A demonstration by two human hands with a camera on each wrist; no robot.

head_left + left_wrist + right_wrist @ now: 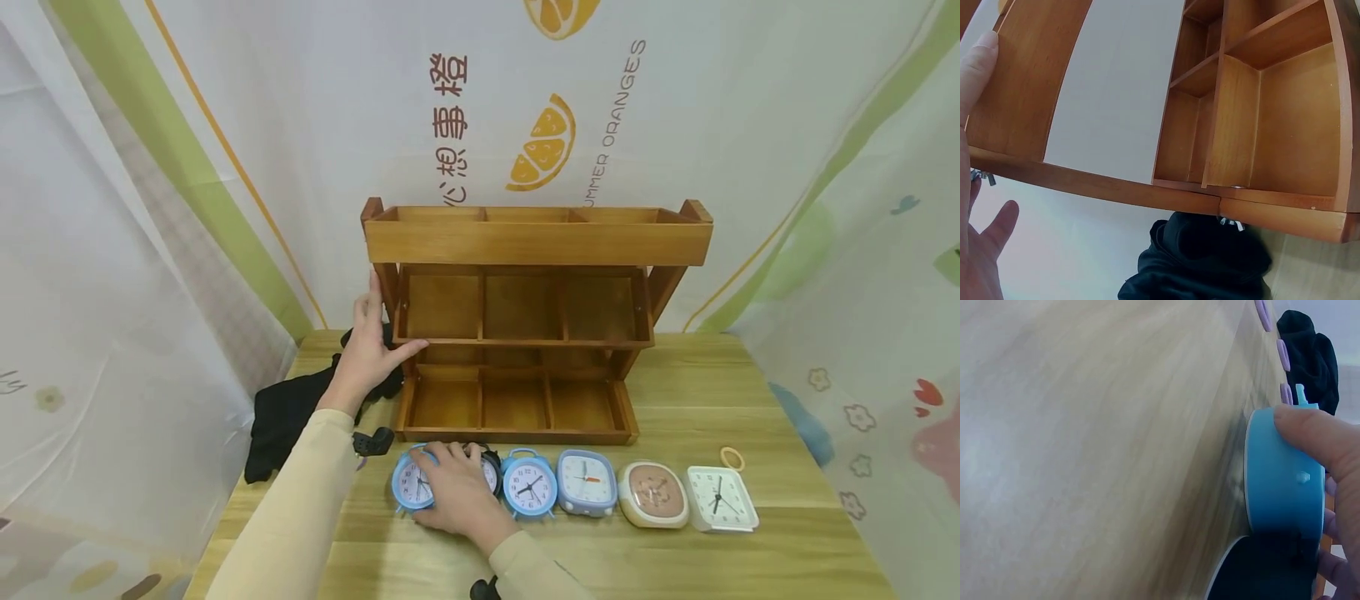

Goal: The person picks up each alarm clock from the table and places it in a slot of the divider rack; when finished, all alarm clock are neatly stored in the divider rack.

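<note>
A wooden three-tier shelf [540, 243] with divided trays stands at the back of the table. My left hand [363, 358] is at its left side, fingers stretched up along the upright and thumb reaching across to the middle tray's front edge. In front of the shelf, my right hand [461, 492] holds a round light blue alarm clock [408, 485] at the row's left end. The thumb [1300, 425] presses on that clock's side in the right wrist view. A black alarm clock [492, 463] beside it is partly hidden under the same hand.
Rightward in the row are another light blue alarm clock [529, 485], a blue-violet square clock [587, 483], a cream clock [654, 496] and a white square clock [722, 500]. A small ring [732, 458] lies behind. Black cloth [285, 408] lies left of the shelf.
</note>
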